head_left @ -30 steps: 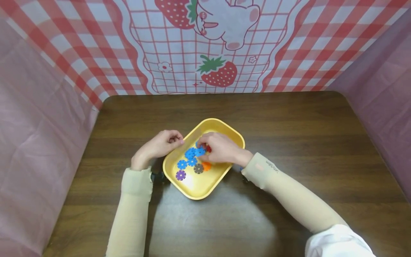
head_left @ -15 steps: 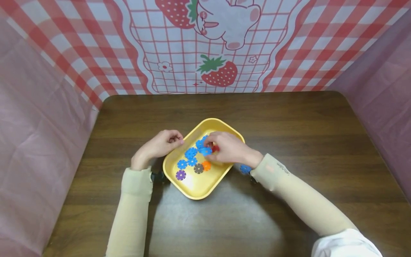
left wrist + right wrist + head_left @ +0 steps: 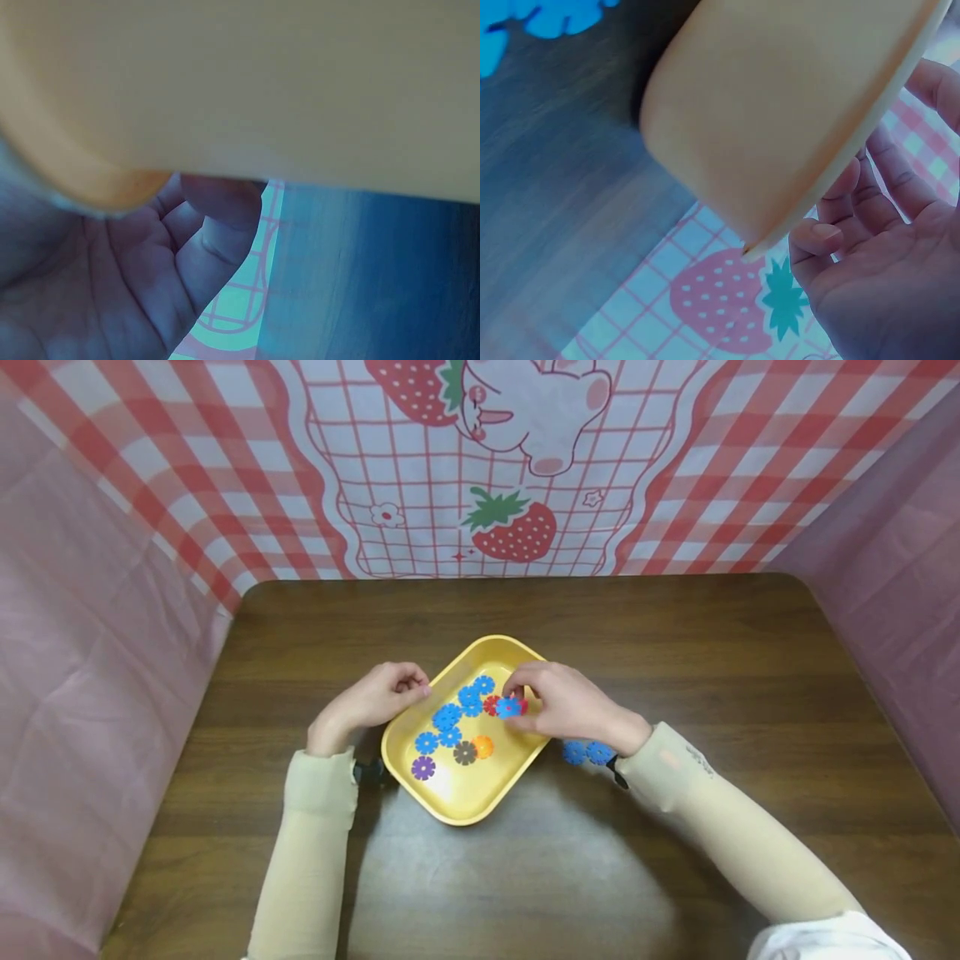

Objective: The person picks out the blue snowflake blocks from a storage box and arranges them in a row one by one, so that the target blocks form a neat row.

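Observation:
A yellow tray [image 3: 461, 814] holds several notched plastic snowflake discs. My right hand [image 3: 577, 697] is over its right side, thumb and fingers pinching a blue snowflake disc [image 3: 507, 707]. Red snowflake discs [image 3: 491, 705] show just beside and behind that one. At the tray's left rim is my left hand [image 3: 378, 697], fingers loosely curled, thumb tip right at the edge. In the left wrist view the tray's outer wall [image 3: 300, 90] covers the fingertips. The right wrist view has the right hand [image 3: 892, 247] at the rim, and its pinched disc is hidden there.
More blue snowflake discs [image 3: 447, 718] lie in a line in the tray, with purple [image 3: 423, 767], brown [image 3: 464, 752] and orange [image 3: 483, 747] discs nearer its front. On the brown table [image 3: 675, 635], two blue discs [image 3: 587, 752] lie under the right wrist.
My right hand has moved to the right within the tray, carrying the blue snowflake disc along and uncovering other blue discs and those on the table. The left hand has stayed put.

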`<state>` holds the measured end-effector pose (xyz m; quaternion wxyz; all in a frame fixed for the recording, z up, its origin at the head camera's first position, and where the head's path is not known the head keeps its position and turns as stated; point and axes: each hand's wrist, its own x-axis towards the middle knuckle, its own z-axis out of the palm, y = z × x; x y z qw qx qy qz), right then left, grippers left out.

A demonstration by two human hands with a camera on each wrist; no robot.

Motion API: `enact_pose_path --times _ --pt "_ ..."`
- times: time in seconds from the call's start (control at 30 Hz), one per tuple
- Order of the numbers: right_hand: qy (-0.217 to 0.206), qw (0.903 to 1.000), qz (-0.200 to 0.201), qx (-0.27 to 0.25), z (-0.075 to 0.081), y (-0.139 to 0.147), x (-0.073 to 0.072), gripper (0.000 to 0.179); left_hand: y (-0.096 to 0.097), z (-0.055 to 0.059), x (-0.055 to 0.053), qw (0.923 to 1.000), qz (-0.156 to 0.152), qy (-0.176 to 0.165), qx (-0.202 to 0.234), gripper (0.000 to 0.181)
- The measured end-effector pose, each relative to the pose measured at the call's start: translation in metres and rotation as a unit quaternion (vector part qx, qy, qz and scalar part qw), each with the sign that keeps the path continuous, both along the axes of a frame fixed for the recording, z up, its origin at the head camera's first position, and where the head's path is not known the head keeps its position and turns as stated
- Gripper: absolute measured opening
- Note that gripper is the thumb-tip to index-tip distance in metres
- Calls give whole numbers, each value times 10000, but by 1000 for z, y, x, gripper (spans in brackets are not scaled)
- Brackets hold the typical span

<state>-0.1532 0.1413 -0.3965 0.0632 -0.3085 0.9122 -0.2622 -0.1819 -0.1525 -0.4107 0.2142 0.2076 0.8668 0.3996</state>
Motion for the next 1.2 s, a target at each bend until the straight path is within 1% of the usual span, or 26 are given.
enact_pose_path --times 0.2,0.43,0.6,0.73,0.93,1.07,1.2 --pt "44 9998 -188 -61 0 18 6 28 2 0 0 10000 -32 14 8 17" --pt "247 9992 -326 -7 4 36 12 32 1 2 1 10000 9 -40 12 17" --pt "277 9988 -401 4 7 51 18 34 0 1 1 10000 7 -44 26 18" --pt "281 9982 -524 -36 7 67 23 32 0 1 1 10000 24 -57 44 18" --pt "227 9972 -705 -60 1 89 31 30 0 1 2 9999 82 -141 50 20" --pt "281 9972 -694 -18 -5 100 37 29 0 1 3 9997 120 -190 28 20" --pt "251 9971 -714 -5 -13 110 44 27 0 1 3 9997 131 -190 13 20"
